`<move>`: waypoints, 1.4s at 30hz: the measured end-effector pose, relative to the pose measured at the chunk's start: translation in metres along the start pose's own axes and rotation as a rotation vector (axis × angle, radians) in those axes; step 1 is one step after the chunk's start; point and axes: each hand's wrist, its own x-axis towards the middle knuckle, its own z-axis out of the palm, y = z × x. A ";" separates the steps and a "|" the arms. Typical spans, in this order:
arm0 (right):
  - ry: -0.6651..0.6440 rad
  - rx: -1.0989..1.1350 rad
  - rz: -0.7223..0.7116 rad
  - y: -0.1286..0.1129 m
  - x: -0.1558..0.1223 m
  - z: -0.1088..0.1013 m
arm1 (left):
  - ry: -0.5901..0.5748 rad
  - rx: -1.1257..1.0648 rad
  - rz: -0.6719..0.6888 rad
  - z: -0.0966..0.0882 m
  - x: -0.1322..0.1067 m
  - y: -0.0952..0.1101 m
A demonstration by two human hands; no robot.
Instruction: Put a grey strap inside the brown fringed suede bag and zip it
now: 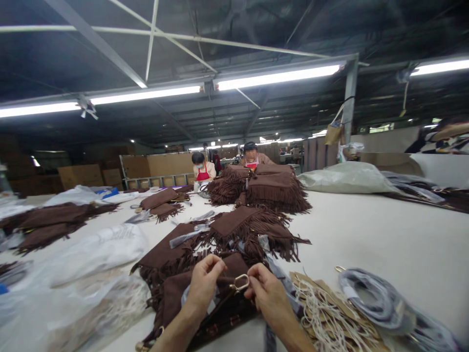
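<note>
Directly before me lies a dark brown fringed bag, with a gold metal clasp standing up at its upper edge. The fingers of my right hand are closed on the side of that clasp. My left hand is over the bag, thumb and fingers pinched together; what lies between them is too small to make out. Part of the bag is hidden beneath my wrists. More brown fringed bags lie just beyond my hands, some with plastic-wrapped pieces on them.
Tan tags with white strings lie at my right, beside a wrapped coiled strap. Clear plastic bags cover the left of the white table. A tall pile of fringed bags stands ahead, with two people behind it.
</note>
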 end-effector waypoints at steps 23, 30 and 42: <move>-0.209 0.294 0.118 -0.026 -0.003 -0.015 | -0.267 -0.006 -0.013 0.007 -0.016 0.007; -0.210 0.204 0.099 -0.027 -0.005 -0.012 | -0.284 0.072 0.011 0.006 -0.020 0.011; -0.213 0.190 0.051 -0.024 -0.008 -0.011 | -0.285 0.090 0.008 0.008 -0.021 0.011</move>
